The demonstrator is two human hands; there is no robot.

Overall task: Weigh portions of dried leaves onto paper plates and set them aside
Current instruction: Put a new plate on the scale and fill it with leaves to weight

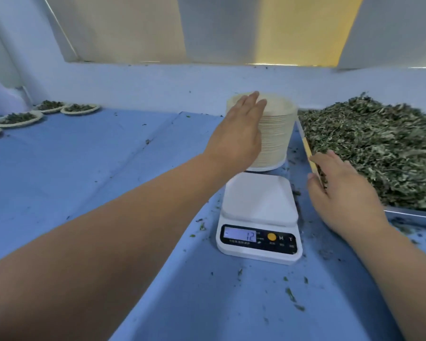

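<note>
A white digital scale [259, 212] stands on the blue table with nothing on its platform; its display reads 12 with a minus sign. Just behind it rises a tall stack of cream paper plates [277, 134]. My left hand [239, 134] reaches over the stack's left side, fingers straight and apart, holding nothing. My right hand [342, 193] hovers open at the near left edge of a big heap of dried green leaves [379, 148], fingertips by the tray's rim.
Several filled paper plates [19, 119] sit in a cluster at the far left of the table. The leaf heap lies on a metal tray [413, 215] at the right. Loose leaf bits are scattered round the scale. A pale wall ledge runs behind.
</note>
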